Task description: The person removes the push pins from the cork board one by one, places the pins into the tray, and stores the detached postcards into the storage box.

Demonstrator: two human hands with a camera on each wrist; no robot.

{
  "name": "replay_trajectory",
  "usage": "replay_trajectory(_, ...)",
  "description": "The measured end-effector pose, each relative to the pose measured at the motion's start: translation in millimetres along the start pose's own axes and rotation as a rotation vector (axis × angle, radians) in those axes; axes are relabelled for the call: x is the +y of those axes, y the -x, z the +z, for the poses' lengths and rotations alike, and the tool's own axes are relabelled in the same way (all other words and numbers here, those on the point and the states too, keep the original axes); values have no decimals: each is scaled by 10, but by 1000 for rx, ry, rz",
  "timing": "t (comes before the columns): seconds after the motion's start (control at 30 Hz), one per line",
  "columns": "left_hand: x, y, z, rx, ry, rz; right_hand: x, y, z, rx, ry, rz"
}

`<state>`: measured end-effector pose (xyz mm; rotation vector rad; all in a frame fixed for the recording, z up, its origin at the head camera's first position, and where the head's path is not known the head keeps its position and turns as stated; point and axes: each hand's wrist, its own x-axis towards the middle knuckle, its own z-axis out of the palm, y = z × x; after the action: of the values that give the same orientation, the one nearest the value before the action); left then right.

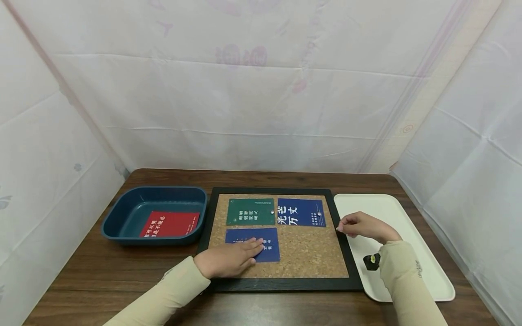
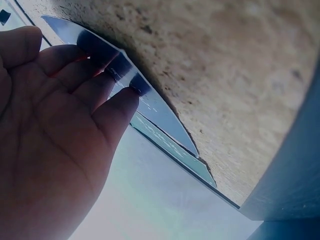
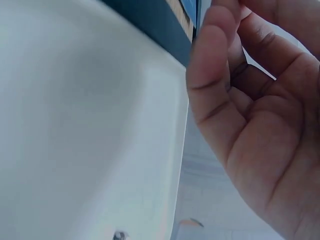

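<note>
On one corkboard (image 1: 311, 253), two blue cards (image 1: 303, 213), one green card (image 1: 249, 206)

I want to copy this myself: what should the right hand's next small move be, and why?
Probably move the right hand over to the blue card under the left hand. The right hand seems to pinch a small pale thing, perhaps a pin; the left hand presses that card against the cork, and no pin shows on the card's uncovered part.

Soft even head-view light, bluish wrist views, shadowed left hand (image 2: 55, 120)
</note>
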<state>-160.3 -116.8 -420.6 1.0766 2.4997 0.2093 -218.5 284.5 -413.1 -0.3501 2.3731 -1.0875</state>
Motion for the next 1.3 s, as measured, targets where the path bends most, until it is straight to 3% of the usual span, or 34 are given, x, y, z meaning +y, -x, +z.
replay_trajectory(1.3,32,-1,-12,-11,3,-9,518,388,-360,158,62,173)
